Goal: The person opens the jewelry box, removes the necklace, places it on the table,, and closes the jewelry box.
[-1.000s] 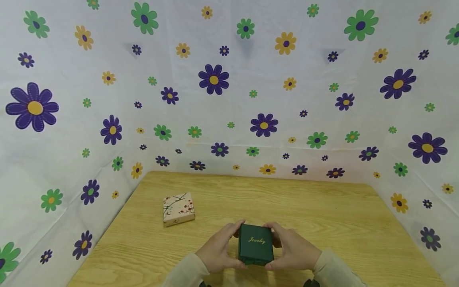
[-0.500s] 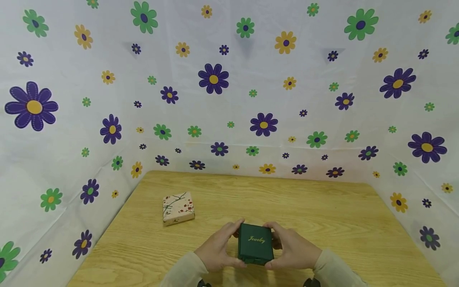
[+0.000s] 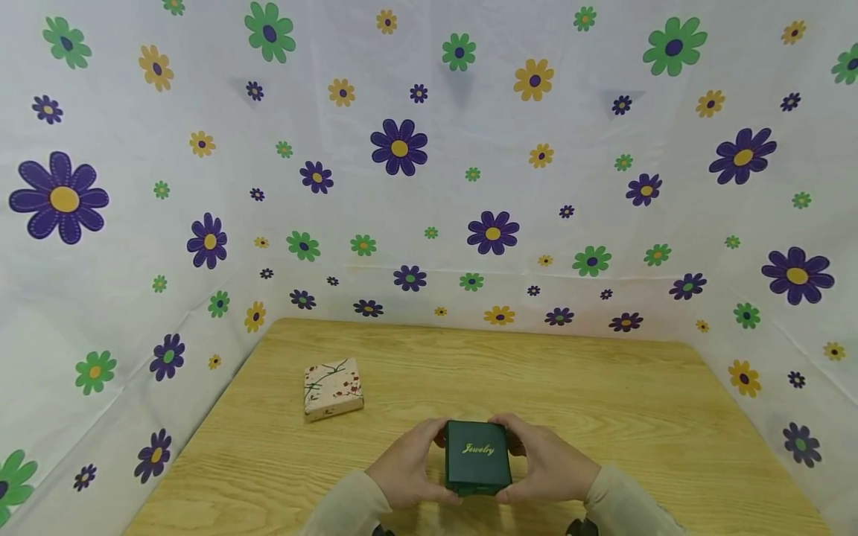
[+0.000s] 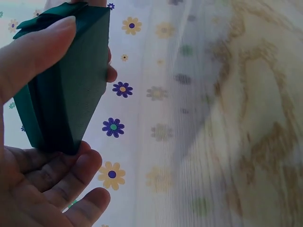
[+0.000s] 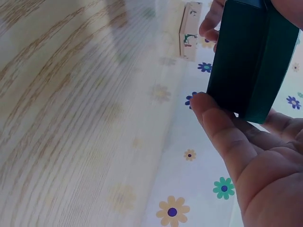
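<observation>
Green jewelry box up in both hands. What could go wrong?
Drop: the green jewelry box is clear of the wooden table, with no palm under it; slack fingers could let it fall.
Tilt: left hand and right hand grip it from opposite sides, so uneven release might tip it.

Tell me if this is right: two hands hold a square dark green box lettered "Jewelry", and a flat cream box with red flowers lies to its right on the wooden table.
Wrong side: the head view shows the flat cream box with red flowers on the wooden table to the left of the square dark green box, which the left hand and right hand do hold.
</observation>
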### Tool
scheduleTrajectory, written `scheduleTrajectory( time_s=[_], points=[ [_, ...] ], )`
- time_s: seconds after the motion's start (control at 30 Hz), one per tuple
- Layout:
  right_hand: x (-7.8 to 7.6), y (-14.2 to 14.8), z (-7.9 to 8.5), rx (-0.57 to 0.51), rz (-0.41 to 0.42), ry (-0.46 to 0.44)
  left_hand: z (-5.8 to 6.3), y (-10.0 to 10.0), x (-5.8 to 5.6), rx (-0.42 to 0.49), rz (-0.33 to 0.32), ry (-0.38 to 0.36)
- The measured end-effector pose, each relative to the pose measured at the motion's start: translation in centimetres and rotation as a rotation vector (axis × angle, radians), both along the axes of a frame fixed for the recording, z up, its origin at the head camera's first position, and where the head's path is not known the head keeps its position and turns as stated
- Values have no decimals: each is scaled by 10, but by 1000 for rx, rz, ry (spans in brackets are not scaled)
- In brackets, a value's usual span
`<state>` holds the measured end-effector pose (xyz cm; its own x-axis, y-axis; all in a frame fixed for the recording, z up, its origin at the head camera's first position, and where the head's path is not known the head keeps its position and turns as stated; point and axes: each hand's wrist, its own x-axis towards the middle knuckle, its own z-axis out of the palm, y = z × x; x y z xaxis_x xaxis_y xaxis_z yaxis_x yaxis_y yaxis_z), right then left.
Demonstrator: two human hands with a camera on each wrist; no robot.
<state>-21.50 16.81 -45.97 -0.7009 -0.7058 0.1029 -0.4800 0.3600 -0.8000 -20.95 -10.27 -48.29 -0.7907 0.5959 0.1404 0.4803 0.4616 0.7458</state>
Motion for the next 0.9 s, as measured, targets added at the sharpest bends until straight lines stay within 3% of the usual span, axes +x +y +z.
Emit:
scheduleTrajectory(
  time_s=[0.17, 0.53, 0.9],
  points=[
    [0, 0, -1, -19, 3, -54, 0, -1, -1, 23, -38, 17],
    [1, -2, -3, -22, -2, -139, 1, -3, -2, 36, -77, -43],
    [-1, -4, -1, 22, -13, -29, -3, 1, -1, 126, -37, -10]
  ],
)
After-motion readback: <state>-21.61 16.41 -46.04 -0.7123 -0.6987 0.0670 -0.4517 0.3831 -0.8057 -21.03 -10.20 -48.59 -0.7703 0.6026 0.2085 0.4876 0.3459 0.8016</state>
